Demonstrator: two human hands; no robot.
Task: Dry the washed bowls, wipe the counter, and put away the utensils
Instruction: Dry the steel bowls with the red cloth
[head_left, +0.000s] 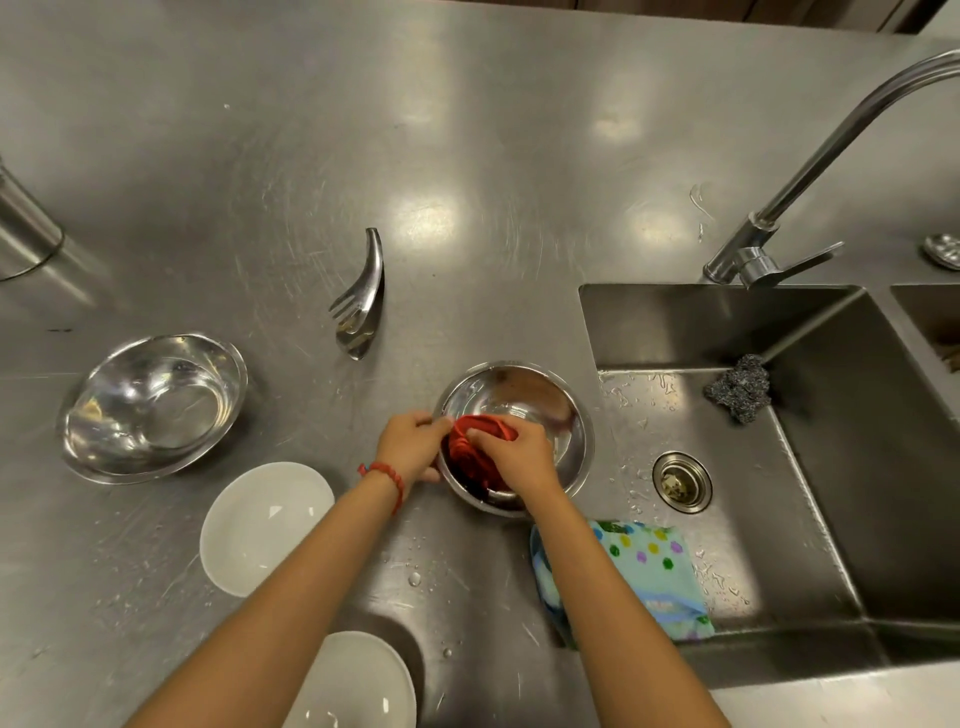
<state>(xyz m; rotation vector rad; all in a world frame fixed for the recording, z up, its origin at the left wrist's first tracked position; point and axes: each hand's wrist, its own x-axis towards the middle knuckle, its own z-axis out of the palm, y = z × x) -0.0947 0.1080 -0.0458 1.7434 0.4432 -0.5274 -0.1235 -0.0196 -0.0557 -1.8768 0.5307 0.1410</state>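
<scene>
Head view looks straight down on a stainless counter (467, 156), and the action is at the steel bowl (519, 395) just left of the sink (831, 467). Right hand (519, 454) is inside that bowl, fingers curled round a bunched red cloth (480, 441), pressing it against the inner wall. Left hand (413, 444) grips the bowl's near-left rim, thumb underneath, a red bracelet (387, 475) on the wrist. A second steel bowl (153, 408) sits well off to the left, two white bowls (265, 525) (358, 680) nearer the person. Fork and spoon (361, 299) lie together beyond the bowls. A spotted blue towel (654, 577) lies at the sink's near-left edge, a steel scourer (740, 387) in the basin under the tap (779, 213). Water drops dot the counter.
</scene>
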